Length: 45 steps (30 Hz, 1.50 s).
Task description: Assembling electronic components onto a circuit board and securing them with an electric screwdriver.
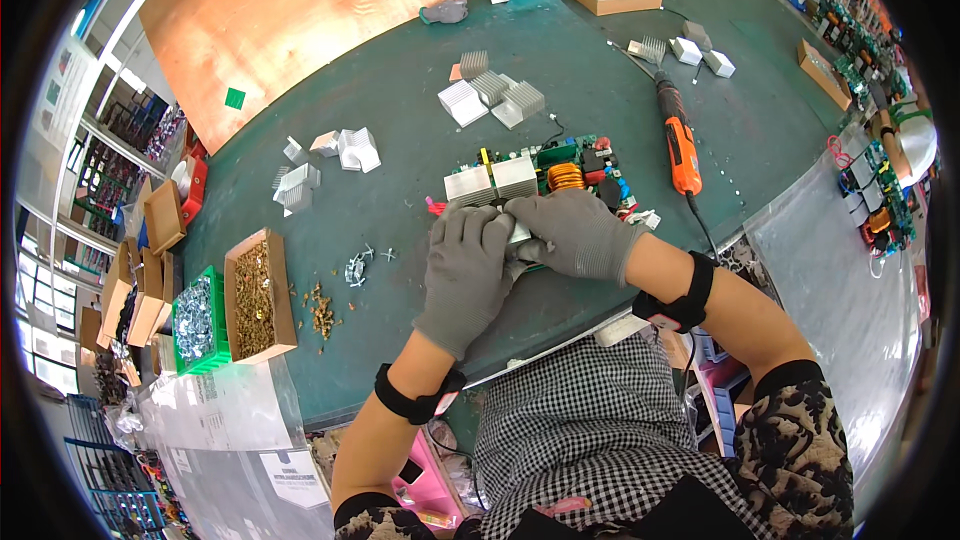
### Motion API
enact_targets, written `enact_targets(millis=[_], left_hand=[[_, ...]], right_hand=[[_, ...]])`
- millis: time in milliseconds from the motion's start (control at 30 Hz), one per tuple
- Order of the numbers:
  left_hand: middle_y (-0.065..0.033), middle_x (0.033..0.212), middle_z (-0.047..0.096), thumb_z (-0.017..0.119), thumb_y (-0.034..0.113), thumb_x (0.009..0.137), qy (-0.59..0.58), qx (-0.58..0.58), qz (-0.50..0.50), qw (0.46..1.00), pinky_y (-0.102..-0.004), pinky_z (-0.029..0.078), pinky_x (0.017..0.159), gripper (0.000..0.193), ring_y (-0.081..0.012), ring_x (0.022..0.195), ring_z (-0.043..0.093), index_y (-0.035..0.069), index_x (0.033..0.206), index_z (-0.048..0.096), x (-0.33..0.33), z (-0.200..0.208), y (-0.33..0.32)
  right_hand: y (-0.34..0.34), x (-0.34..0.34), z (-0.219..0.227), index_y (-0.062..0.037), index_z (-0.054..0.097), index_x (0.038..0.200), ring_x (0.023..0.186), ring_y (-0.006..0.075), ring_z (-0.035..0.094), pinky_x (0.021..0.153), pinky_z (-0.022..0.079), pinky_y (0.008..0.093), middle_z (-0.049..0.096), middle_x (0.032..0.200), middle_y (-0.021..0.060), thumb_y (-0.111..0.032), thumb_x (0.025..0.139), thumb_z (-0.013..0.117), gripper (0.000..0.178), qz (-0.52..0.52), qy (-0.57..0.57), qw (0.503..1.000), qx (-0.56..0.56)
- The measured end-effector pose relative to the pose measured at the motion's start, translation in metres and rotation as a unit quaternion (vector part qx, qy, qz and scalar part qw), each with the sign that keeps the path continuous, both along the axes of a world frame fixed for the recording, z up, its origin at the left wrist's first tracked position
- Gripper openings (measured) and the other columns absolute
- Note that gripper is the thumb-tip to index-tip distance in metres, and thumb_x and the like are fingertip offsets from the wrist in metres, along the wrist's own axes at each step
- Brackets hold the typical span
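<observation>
A green circuit board (pixel 560 155) lies at the near middle of the table. It carries two silver finned heat sinks (pixel 514 176) and a copper-coloured coil (pixel 566 177). Both hands wear grey gloves and meet at the board's near edge. My left hand (pixel 466 265) has its fingers bent together, and my right hand (pixel 572 232) closes in from the other side. Between their fingertips shows a bit of another silver heat sink (pixel 518 233), mostly covered by the gloves. Pink wires (pixel 436 206) stick out at the board's left end.
An orange electric screwdriver (pixel 682 145) lies right of the board, its cord running nearer. Loose heat sinks (pixel 490 90) sit beyond and left. Small clips (pixel 356 268) and brass-coloured screws (pixel 320 312) lie left, by a cardboard box (pixel 282 325) and green bin (pixel 216 355). Another person works far right.
</observation>
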State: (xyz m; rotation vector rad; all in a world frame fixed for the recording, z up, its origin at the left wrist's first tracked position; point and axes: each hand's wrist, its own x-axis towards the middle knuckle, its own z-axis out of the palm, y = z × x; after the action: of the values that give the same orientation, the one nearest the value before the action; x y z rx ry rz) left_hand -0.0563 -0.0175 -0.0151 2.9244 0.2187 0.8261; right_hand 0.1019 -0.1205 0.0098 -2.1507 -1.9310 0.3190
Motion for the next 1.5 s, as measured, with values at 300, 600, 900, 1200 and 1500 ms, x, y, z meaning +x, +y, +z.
enact_targets(millis=[300,600,900,1200,1500], left_hand=[[-0.011,0.116,0.058,0.076,0.023,0.077,-0.028,-0.004,0.037,0.999,-0.049,0.041,0.102,0.048,-0.0347,0.113,0.053,0.006,0.117,0.057,0.002,-0.001,-0.011],[-0.0153,0.117,0.065,0.064,0.032,0.091,0.056,-0.188,0.269,0.943,-0.0439,0.049,0.092,0.035,-0.0341,0.107,0.062,0.011,0.119,0.064,0.006,0.028,0.136],[-0.0144,0.139,0.048,0.072,0.047,0.082,0.191,-0.201,0.44,0.854,-0.0452,0.047,0.103,0.062,-0.0321,0.13,0.049,0.014,0.131,0.055,0.062,0.017,0.224],[-0.0072,0.129,0.056,0.071,0.027,0.082,0.143,0.046,0.343,0.927,-0.0428,0.051,0.093,0.025,-0.032,0.117,0.057,0.019,0.105,0.071,0.022,-0.013,0.169],[-0.0096,0.119,0.062,0.075,0.027,0.081,0.08,-0.149,0.38,0.909,-0.0426,0.05,0.095,0.044,-0.0348,0.112,0.061,0.019,0.122,0.064,-0.01,-0.012,0.165]], right_hand=[[-0.008,-0.005,0.003,-0.0068,0.048,0.128,0.1,0.0331,0.067,0.086,0.053,0.0419,0.066,0.107,0.0162,-0.031,0.089,0.067,0.05,-0.014,0.012,1.0,-0.001],[-0.062,0.008,0.032,-0.0061,0.049,0.134,0.093,0.0337,0.067,0.078,0.054,0.0427,0.066,0.107,0.0171,-0.022,0.083,0.073,0.059,-0.065,0.162,0.963,0.207],[-0.084,0.008,0.042,-0.0073,0.053,0.128,0.08,0.0324,0.065,0.067,0.051,0.0424,0.063,0.091,0.0115,-0.023,0.076,0.078,0.059,-0.034,0.087,0.963,0.252],[-0.068,-0.005,0.047,-0.008,0.055,0.127,0.084,0.0317,0.064,0.072,0.051,0.0412,0.064,0.094,0.0116,-0.021,0.08,0.075,0.053,0.001,0.101,0.963,0.248],[-0.08,-0.029,0.062,-0.0074,0.057,0.124,0.082,0.0327,0.065,0.07,0.051,0.0419,0.065,0.095,0.0125,-0.018,0.081,0.075,0.048,0.035,0.124,0.951,0.281]])
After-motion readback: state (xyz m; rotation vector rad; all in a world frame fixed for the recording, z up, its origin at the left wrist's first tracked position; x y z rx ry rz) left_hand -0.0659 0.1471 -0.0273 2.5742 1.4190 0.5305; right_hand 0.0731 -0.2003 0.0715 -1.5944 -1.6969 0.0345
